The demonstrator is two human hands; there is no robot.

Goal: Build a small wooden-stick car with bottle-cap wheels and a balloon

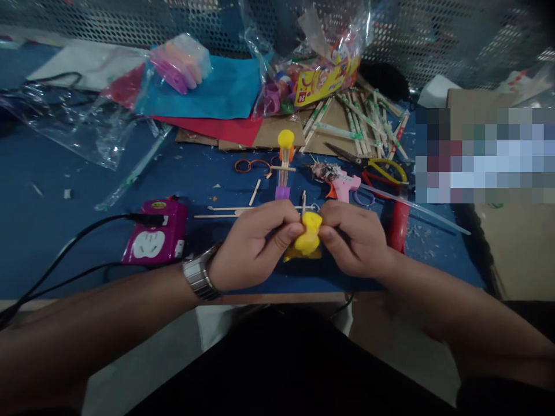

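Observation:
Between my hands is a lump of yellow modelling clay (310, 231), pinched from both sides. My left hand (255, 242), with a metal watch on its wrist, grips the lump's left side between thumb and forefinger. From the right, my right hand (353, 237) pinches it the same way. Shiny yellow wrapping (299, 254) shows just below the clay. A thin stick (303, 199) appears behind the lump; whether it touches the clay I cannot tell. Just beyond stands a small stick model (284, 164) with a yellow top and a purple base.
A pink glue gun (344, 184) lies right of the model, near yellow-handled pliers (390, 170). At left sits a purple power socket (156, 234) with a black cable. Wrapped chopsticks (368, 118), a clay bag (327, 84) and blue sheets (225, 86) lie at the back. Cardboard (515, 248) stands right.

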